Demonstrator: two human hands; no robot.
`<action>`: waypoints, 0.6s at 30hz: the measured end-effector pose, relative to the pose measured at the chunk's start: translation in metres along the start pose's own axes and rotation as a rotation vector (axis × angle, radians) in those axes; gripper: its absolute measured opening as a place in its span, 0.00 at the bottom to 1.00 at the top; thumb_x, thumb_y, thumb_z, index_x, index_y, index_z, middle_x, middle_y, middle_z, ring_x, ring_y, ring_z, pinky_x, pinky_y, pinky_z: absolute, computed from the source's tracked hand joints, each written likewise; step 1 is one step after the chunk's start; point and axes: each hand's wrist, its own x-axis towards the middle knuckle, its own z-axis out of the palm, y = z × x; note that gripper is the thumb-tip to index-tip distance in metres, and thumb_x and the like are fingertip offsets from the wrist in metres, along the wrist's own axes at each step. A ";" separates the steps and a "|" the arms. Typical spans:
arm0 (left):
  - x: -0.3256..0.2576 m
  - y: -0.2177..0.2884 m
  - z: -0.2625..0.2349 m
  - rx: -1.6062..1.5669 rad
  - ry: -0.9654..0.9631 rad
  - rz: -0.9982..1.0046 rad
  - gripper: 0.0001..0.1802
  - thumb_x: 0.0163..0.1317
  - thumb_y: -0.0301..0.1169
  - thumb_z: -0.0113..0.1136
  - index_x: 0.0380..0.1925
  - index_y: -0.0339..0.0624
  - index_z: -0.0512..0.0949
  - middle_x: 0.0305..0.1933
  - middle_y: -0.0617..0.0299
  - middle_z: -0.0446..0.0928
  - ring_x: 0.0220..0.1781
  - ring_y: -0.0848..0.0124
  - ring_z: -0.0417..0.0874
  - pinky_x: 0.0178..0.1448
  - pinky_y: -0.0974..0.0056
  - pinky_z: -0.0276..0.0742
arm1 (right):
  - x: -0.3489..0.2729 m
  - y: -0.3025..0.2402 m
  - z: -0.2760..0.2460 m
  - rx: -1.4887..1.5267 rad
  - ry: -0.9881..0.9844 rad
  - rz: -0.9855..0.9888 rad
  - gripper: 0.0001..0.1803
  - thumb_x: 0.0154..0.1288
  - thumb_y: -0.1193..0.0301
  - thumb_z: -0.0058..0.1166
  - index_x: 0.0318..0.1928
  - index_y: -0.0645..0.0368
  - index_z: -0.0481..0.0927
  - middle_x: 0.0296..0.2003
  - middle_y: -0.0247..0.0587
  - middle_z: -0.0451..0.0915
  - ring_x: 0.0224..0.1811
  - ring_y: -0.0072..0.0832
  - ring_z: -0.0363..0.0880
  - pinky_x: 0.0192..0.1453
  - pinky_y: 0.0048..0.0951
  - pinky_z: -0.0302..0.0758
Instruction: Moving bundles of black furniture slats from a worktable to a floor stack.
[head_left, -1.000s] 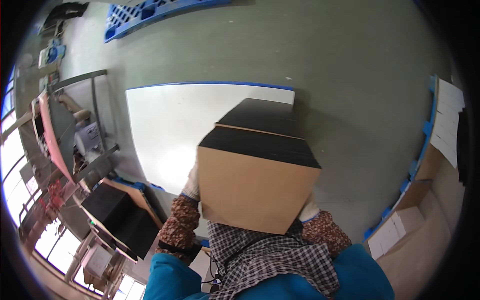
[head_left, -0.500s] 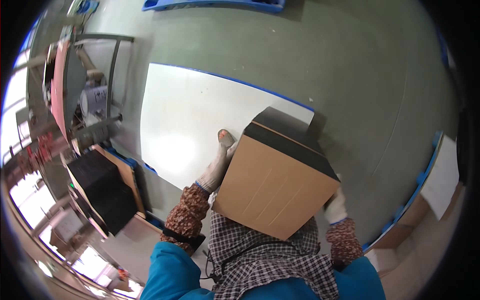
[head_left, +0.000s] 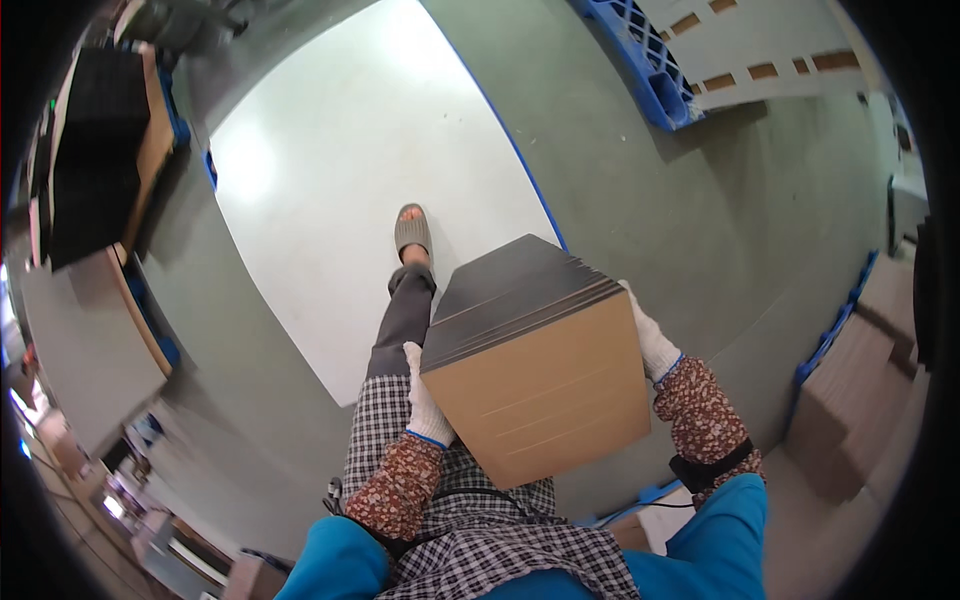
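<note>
Cardboard fills the lower centre of the frame: a brown box packed to its open top with dark grey sheets stood on edge, carried at waist height in front of the person. The left hand, in a white knit glove, is pressed flat against the box's left side; the right hand, gloved the same, is pressed against its right side, so the 2 hands stand apart with the box clamped between them. Compared with 0.5 s ago, the view has swung round: the pale floor mat with its blue edge now runs across the upper left and centre, a blue pallet has come into the upper right, and a sandalled foot is now stepping out onto the mat just above the box. The grip looks unchanged. My reading is that the carry is under way, with the person turning and walking across the mat
</note>
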 end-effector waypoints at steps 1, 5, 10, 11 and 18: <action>0.002 -0.007 -0.001 -0.041 -0.006 -0.011 0.47 0.69 0.73 0.34 0.71 0.46 0.65 0.70 0.54 0.69 0.67 0.57 0.73 0.68 0.54 0.73 | 0.008 0.003 -0.011 -0.038 0.017 0.011 0.37 0.81 0.43 0.30 0.71 0.61 0.67 0.66 0.44 0.72 0.67 0.33 0.71 0.72 0.31 0.67; -0.003 -0.005 -0.002 -0.179 -0.084 -0.036 0.48 0.68 0.74 0.35 0.70 0.45 0.66 0.68 0.53 0.71 0.67 0.59 0.73 0.68 0.55 0.73 | 0.042 0.030 -0.033 0.237 -0.076 0.011 0.35 0.80 0.44 0.38 0.69 0.60 0.70 0.59 0.41 0.78 0.60 0.30 0.76 0.64 0.30 0.75; 0.041 -0.063 -0.036 0.010 0.191 0.234 0.38 0.75 0.60 0.45 0.66 0.37 0.69 0.61 0.59 0.73 0.65 0.65 0.73 0.73 0.63 0.67 | 0.022 0.032 -0.059 -0.645 -0.214 -0.468 0.24 0.82 0.54 0.38 0.65 0.57 0.72 0.60 0.40 0.78 0.58 0.29 0.78 0.60 0.33 0.78; 0.055 -0.068 -0.024 -0.002 0.249 0.301 0.38 0.75 0.60 0.45 0.66 0.37 0.69 0.61 0.59 0.73 0.65 0.65 0.73 0.73 0.63 0.67 | 0.023 0.034 -0.069 0.149 -0.161 -0.162 0.24 0.82 0.55 0.37 0.66 0.58 0.71 0.62 0.41 0.77 0.60 0.30 0.77 0.62 0.35 0.77; 0.088 -0.081 -0.022 -0.637 -0.041 0.142 0.37 0.73 0.57 0.51 0.66 0.36 0.72 0.69 0.57 0.73 0.66 0.68 0.72 0.74 0.67 0.63 | 0.066 0.033 -0.108 0.455 -0.216 -0.014 0.24 0.82 0.56 0.37 0.66 0.57 0.71 0.62 0.41 0.77 0.61 0.33 0.77 0.63 0.37 0.76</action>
